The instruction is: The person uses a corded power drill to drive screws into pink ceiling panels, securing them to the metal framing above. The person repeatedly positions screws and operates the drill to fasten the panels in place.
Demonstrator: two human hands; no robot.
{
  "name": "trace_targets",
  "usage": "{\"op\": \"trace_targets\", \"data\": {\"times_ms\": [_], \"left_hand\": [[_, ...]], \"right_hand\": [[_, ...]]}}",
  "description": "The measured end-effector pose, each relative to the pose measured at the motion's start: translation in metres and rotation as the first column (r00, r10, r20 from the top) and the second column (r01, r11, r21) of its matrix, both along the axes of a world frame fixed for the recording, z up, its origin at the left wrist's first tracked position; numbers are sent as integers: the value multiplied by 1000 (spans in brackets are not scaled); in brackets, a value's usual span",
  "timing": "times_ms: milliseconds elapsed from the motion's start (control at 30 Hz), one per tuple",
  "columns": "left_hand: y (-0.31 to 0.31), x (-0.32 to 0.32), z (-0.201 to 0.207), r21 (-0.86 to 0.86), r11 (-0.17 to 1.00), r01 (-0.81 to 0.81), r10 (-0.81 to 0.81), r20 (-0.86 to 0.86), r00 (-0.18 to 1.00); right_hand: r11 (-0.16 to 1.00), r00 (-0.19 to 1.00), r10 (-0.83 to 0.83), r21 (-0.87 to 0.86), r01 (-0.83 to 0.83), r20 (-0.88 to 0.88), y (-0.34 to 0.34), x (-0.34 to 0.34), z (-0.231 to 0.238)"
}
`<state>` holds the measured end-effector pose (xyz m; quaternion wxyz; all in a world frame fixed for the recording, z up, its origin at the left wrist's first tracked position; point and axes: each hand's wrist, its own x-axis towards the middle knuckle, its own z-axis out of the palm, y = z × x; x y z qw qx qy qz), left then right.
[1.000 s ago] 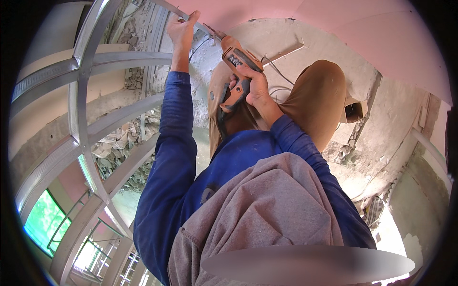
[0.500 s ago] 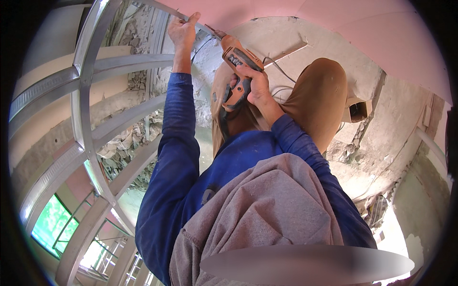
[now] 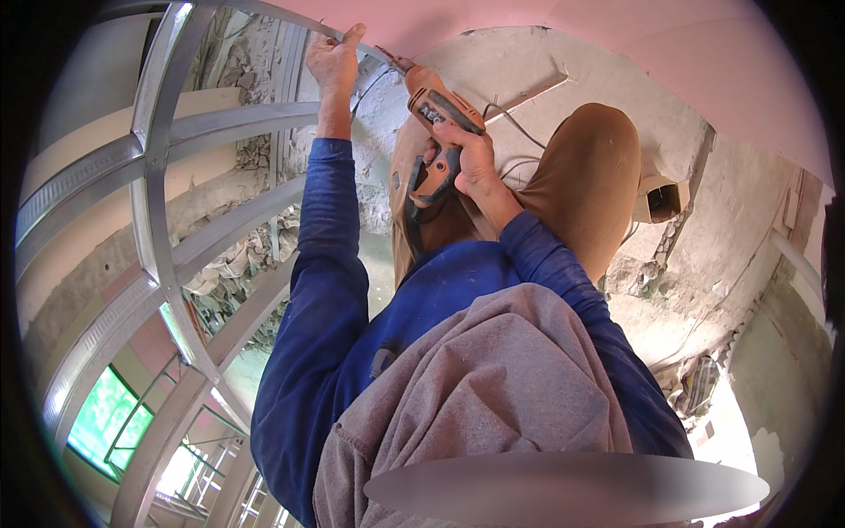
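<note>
My right hand [image 3: 471, 158] is wrapped round the handle of an orange and black corded power drill [image 3: 440, 112]. Its narrow tip points up and left, close to a thin metal profile [image 3: 304, 19] that runs along the edge of a large pink board [image 3: 616, 53]. Further left, my left hand [image 3: 333, 63] grips this profile, thumb raised on the near side and the other fingers curled, partly hidden. Whether the drill's tip touches the profile, I cannot tell.
A frame of crossing metal studs [image 3: 154, 202] fills the left side. Rubble [image 3: 238, 273] shows behind it. Beside my bent right knee [image 3: 594, 158] is a hollow rectangular duct end [image 3: 662, 202]. A dark cable [image 3: 519, 129] trails past the drill over rough concrete [image 3: 687, 290].
The drill's tip has shifted very slightly left and up, still by the metal profile. Both hands keep their holds. The stud frame sits a little differently in view.
</note>
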<state>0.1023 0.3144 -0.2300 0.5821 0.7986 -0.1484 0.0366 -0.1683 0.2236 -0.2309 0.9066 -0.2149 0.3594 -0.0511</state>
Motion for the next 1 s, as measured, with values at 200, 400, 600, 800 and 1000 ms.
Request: {"op": "trace_targets", "data": {"times_ms": [200, 400, 600, 800, 1000], "left_hand": [[1, 2, -3, -5, 1000, 5, -5, 1, 1000], [-1, 1, -3, -9, 1000, 7, -7, 25, 1000], [-1, 0, -1, 13, 1000, 6, -6, 13, 1000], [-3, -2, 2, -8, 1000, 16, -15, 38, 999], [-2, -2, 4, 30, 1000, 4, -4, 27, 1000]], "right_hand": [[1000, 1000, 7, -10, -7, -20, 0, -1, 4], [999, 1000, 17, -39, -18, -14, 0, 0, 4], [997, 1000, -14, -79, 13, -22, 3, 2, 4], [998, 999, -45, -40, 44, -19, 3, 9, 1], [998, 1000, -30, -49, 31, 5, 1, 12, 0]]}}
